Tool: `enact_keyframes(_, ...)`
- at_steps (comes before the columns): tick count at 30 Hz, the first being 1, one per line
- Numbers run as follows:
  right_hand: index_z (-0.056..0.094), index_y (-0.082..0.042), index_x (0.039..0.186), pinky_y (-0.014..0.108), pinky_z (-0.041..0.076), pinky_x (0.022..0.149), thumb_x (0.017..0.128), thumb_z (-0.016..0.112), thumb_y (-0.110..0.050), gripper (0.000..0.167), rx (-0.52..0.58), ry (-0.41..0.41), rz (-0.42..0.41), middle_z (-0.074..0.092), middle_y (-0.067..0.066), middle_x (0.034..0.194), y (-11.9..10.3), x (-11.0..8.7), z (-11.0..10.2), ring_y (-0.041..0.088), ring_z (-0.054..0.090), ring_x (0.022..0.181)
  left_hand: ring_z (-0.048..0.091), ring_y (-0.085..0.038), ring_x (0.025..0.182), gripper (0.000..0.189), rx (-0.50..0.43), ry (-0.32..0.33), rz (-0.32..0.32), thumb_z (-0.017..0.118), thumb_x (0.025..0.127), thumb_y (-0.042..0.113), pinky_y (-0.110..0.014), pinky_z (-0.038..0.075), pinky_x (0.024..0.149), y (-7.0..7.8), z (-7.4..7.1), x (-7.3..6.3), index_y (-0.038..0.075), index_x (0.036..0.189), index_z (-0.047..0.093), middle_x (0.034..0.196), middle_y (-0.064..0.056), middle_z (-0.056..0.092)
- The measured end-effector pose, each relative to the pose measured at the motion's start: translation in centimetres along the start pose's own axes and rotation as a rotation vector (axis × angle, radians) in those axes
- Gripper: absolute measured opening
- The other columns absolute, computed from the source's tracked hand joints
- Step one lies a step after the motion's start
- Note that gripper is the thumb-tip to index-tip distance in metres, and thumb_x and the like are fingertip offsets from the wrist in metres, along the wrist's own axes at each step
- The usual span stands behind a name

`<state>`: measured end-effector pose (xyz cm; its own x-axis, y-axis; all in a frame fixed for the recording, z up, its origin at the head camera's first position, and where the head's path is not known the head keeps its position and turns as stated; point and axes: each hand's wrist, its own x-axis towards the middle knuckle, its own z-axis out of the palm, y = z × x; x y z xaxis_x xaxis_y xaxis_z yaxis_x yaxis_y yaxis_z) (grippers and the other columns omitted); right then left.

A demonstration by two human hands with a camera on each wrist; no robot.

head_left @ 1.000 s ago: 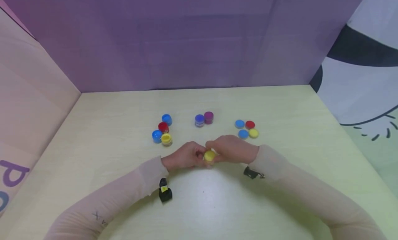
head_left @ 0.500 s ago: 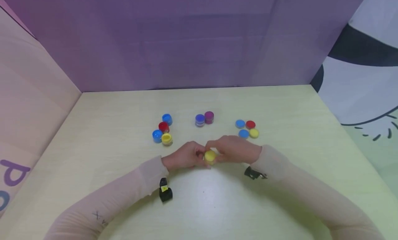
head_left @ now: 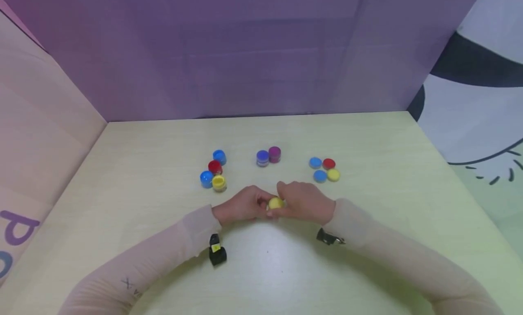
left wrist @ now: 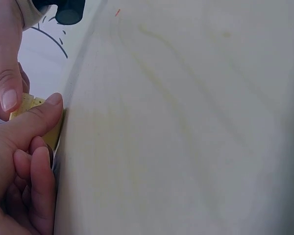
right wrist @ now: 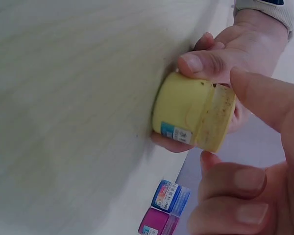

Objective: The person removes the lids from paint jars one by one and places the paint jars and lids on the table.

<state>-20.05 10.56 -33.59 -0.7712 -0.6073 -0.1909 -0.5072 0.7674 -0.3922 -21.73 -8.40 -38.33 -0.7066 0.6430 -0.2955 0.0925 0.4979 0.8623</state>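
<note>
A small yellow paint jar [right wrist: 183, 105] with a ridged lid [right wrist: 219, 117] is held between both hands over the near middle of the table. My left hand [head_left: 244, 204] grips its body, thumb on one side and fingers on the other, as the right wrist view shows. At the lid end is my right hand [head_left: 308, 201], its thumb on the lid's edge and its curled index finger at the opposite edge. How firmly that finger presses cannot be told. In the left wrist view the left thumb covers much of the jar.
On the pale table [head_left: 163, 147], blue [head_left: 219, 156], red [head_left: 214, 166], blue [head_left: 206, 179] and yellow [head_left: 219, 183] lidless-looking jars cluster left. An indigo jar [head_left: 263, 158] and a purple jar [head_left: 274, 154] stand mid-back. Blue [head_left: 320, 175], red [head_left: 328, 164] and yellow [head_left: 333, 174] lids lie right.
My right hand has turned at the wrist and dipped slightly, its thumb now crossing the near side of the lid and its index finger drawn back. The left hand stays put.
</note>
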Motion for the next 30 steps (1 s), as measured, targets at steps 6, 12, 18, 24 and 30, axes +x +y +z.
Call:
enact_keyframes(6,0.052,-0.011,0.086,0.02,0.034,0.05,0.083,0.069,-0.045,0.038,0.001,-0.012,0.041,0.046,-0.002,0.061,-0.01,0.13,0.17,0.011,0.044,0.053,0.042,-0.013,0.046,0.026,-0.001,-0.002,-0.004,0.069,0.086,0.013,-0.02,0.034,0.047,0.08,0.0,-0.06,0.016,0.112,0.07,0.056,0.001,0.046)
enact_keyframes(12,0.051,-0.011,0.086,0.02,0.034,0.051,0.083,0.07,-0.042,0.036,-0.003,-0.002,-0.007,0.046,-0.003,0.061,0.14,0.18,0.13,0.01,0.044,0.054,0.044,-0.013,0.047,0.026,0.007,-0.005,0.013,0.071,0.085,0.016,-0.02,0.035,0.048,0.18,-0.03,-0.14,0.017,0.111,0.07,0.058,0.0,0.047)
enact_keyframes(18,0.052,-0.012,0.088,0.019,0.035,0.052,0.082,0.072,-0.04,0.034,-0.019,-0.007,-0.058,0.046,-0.004,0.062,0.32,0.25,-0.18,0.01,0.045,0.056,0.045,-0.014,0.048,0.03,0.024,-0.005,0.022,0.072,0.084,0.019,-0.02,0.035,0.048,0.17,-0.07,-0.06,0.02,0.114,0.069,0.057,-0.001,0.049)
enact_keyframes(24,0.051,-0.013,0.087,0.019,0.032,0.052,0.082,0.072,-0.036,0.032,-0.027,-0.017,-0.103,0.044,-0.004,0.06,0.55,0.43,-0.32,0.01,0.042,0.055,0.045,-0.014,0.047,0.028,0.025,-0.011,0.025,0.073,0.083,0.022,-0.02,0.034,0.048,-0.12,-0.09,0.11,0.02,0.111,0.071,0.056,-0.001,0.049)
enact_keyframes(30,0.051,-0.012,0.087,0.02,0.033,0.052,0.083,0.073,-0.029,0.028,-0.052,-0.021,-0.203,0.043,-0.005,0.06,0.89,0.71,-0.47,0.009,0.041,0.054,0.046,-0.014,0.047,0.021,0.02,-0.004,0.015,0.074,0.083,0.022,-0.021,0.036,0.05,-0.29,-0.03,0.22,0.019,0.103,0.072,0.056,-0.002,0.05)
